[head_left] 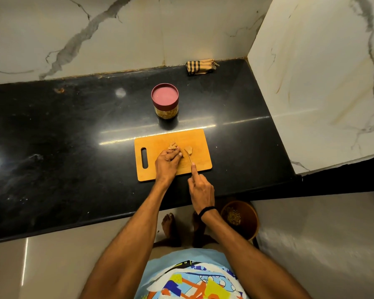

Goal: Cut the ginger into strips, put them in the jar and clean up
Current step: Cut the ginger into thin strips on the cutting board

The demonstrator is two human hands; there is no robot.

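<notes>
A wooden cutting board [194, 139] with a handle slot lies on the black counter [63, 137]. My left hand [167, 164] pins a knobbly piece of ginger [173, 146] at the board's middle. A cut slice of ginger [188, 150] lies just right of it. My right hand [200, 188] grips a knife [189, 157], index finger along its back, the thin blade pointing at the slice. Behind the board stands a clear jar [165, 103] with a dark red lid on; pale pieces show through its wall.
A folded checked cloth [200, 66] lies at the back of the counter by the marble wall. A marble pillar [322, 83] bounds the counter on the right. A brown bin [242, 219] with scraps stands on the floor by my bare feet.
</notes>
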